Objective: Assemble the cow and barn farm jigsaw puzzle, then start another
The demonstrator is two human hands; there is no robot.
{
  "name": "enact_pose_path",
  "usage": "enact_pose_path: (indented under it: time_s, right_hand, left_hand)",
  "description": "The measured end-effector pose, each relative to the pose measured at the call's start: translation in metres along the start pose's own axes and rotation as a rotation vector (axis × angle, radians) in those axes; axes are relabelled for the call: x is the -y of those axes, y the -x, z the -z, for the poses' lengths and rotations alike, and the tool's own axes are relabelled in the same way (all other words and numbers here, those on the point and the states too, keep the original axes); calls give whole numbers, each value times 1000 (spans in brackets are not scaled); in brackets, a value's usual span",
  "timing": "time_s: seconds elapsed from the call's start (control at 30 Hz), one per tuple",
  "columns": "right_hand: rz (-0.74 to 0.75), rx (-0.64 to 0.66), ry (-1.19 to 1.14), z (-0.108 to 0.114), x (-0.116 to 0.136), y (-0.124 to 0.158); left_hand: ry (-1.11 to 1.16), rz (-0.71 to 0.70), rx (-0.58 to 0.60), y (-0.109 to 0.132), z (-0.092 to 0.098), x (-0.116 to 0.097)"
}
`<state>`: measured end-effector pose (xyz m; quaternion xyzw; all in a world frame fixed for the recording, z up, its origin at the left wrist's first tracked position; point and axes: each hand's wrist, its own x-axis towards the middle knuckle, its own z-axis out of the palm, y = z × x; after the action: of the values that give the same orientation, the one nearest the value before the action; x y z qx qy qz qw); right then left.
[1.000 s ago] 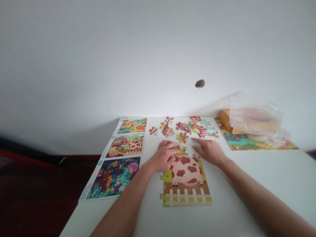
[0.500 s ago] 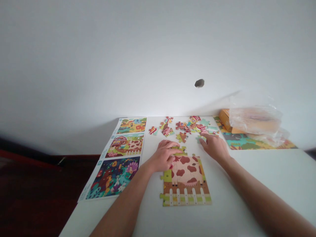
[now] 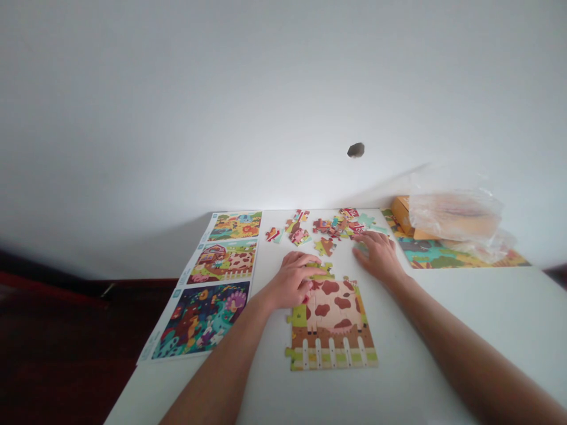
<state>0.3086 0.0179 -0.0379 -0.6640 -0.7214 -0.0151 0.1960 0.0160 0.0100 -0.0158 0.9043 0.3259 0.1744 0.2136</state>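
A partly joined jigsaw puzzle (image 3: 339,321) of a spotted cow behind a white fence lies flat on the table. My left hand (image 3: 293,282) rests over its upper left corner. Its fingers are apart and reach across a green puzzle piece (image 3: 326,269) at the top edge, partly covering it. Farther right, my right hand (image 3: 377,254) lies with fingers spread at the near edge of the loose pieces. Its fingertips reach a piece with a red barn door (image 3: 355,227) and cover part of a pale green one. A brown and green piece (image 3: 325,247) sits between the hands.
A picture sheet (image 3: 201,321) with three printed scenes lies at the left. More loose puzzle pieces (image 3: 300,236) are scattered by the wall. At the back right, an orange box (image 3: 401,213) and a clear plastic bag (image 3: 456,215) sit on a colourful printed sheet (image 3: 436,255).
My right hand has shifted slightly left and its fingers stretch farther forward over the loose pieces. My left hand stays at the puzzle's upper left corner.
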Motion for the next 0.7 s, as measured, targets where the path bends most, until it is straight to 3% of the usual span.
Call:
enact_pose_path:
  time_s: [0.27, 0.57, 0.7]
  right_hand:
    - [83, 60, 41, -6, 1, -5]
    - [70, -24, -23, -4, 0, -6]
    - [168, 41, -29, -3, 2, -5]
  left_hand:
    - [-10, -3, -6, 1, -1, 2]
    - [-3, -12, -2, 1, 0, 2]
    - [-58, 21, -54, 0, -5, 2]
